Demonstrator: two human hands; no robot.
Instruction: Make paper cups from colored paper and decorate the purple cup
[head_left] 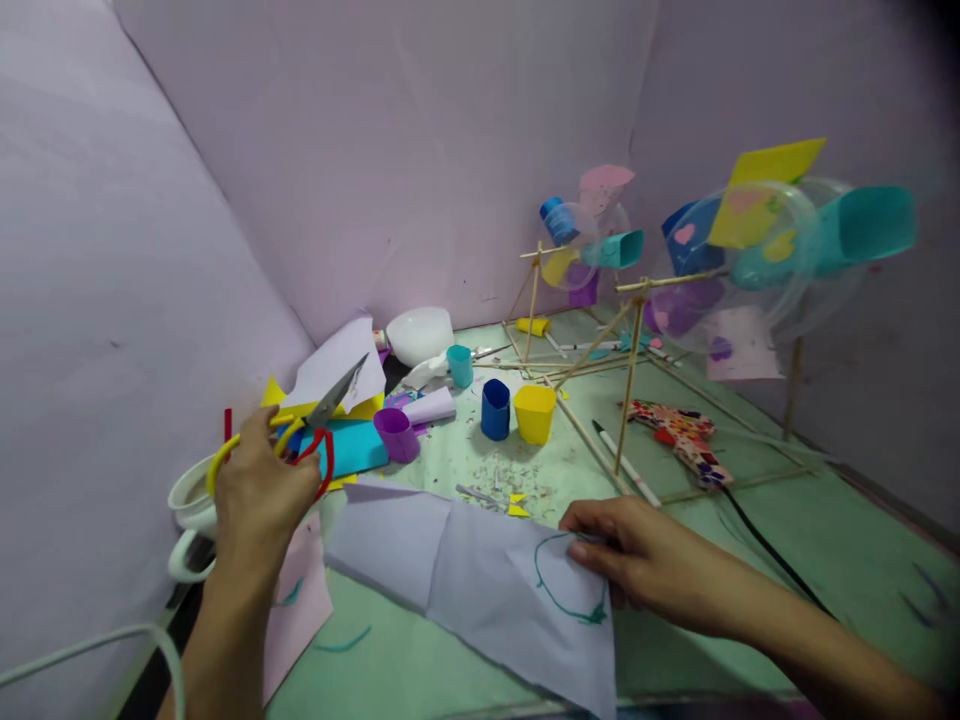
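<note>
My left hand [259,495] is closed around the yellow and red handles of a pair of scissors [315,420], whose blades point up and to the right. My right hand [622,545] pinches the edge of a pale lilac paper sheet [480,580] lying on the green mat [750,520]. A teal curved outline is drawn on that sheet just beside my fingers.
Small paper cups, purple [396,433], blue [495,409], yellow [534,413] and teal [460,365], stand mid-mat among paper scraps. Stick-framed pinwheels [757,250] rise at the right. A patterned glue gun [686,435] with a black cord lies near a marker [626,465]. Lilac walls enclose the space.
</note>
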